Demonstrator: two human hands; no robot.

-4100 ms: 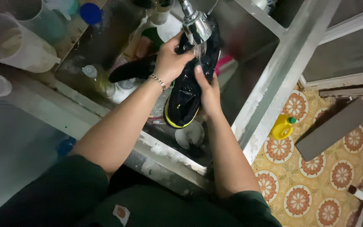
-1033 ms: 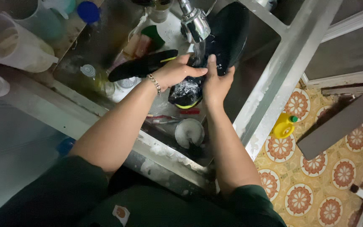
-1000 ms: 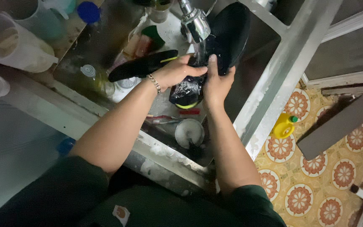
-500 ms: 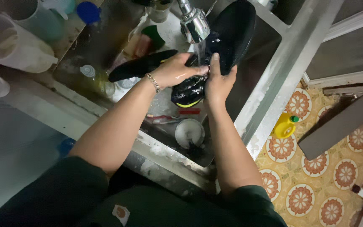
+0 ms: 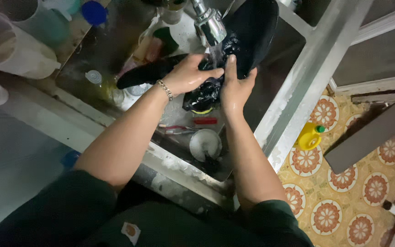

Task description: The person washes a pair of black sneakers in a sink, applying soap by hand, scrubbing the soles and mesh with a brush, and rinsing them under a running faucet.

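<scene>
Both my hands are on the black shoe (image 5: 248, 34), held up inside the steel sink (image 5: 293, 87) right under the tap (image 5: 209, 25), water running onto it. My left hand (image 5: 189, 75) is curled shut around the wet dark upper, thumb side toward the stream; my right hand (image 5: 234, 89) is wrapped on the other side, fingers (image 5: 231, 64) pointing up along it. The shoe's yellow-edged end (image 5: 201, 110) hangs low, the sole end tilts up past the tap. A loose black insole (image 5: 147, 73) lies just left of my left hand, near a clear bottle (image 5: 99, 82). To do it well, I judge: keep the shoe directly under the flow, squeeze and rub with both palms, turn it so water reaches inside, grip firm since it is slick. A white round dish (image 5: 205, 144) sits below, by the red-handled brushes (image 5: 193, 126).
</scene>
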